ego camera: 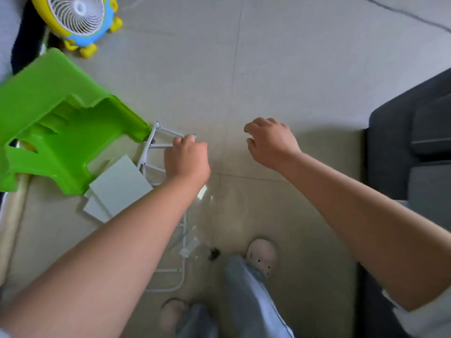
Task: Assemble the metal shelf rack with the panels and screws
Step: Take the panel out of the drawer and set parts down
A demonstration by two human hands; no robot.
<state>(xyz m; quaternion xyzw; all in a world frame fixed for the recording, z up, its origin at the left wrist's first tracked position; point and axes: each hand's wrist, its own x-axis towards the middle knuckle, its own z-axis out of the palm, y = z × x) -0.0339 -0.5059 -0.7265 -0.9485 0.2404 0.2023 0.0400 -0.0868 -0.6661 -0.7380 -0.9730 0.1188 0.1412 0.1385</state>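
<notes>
Left hand (186, 158) fingers curled round white wire-metal rack frame (170, 131) lying on floor against green plastic stool (56, 132), right hand (271, 142) loosely curled, empty; one-handed lift could snag the stool.

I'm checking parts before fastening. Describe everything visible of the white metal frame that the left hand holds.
The white ladder-like metal frame is thin tubing: long rails joined by several cross rungs, with small dark holes along one rail. Its far corner lies against the edge of the green plastic stool. The left hand grips its far right end, fingers curled round it. Pale grey flat panels lie by its near left side.
</notes>
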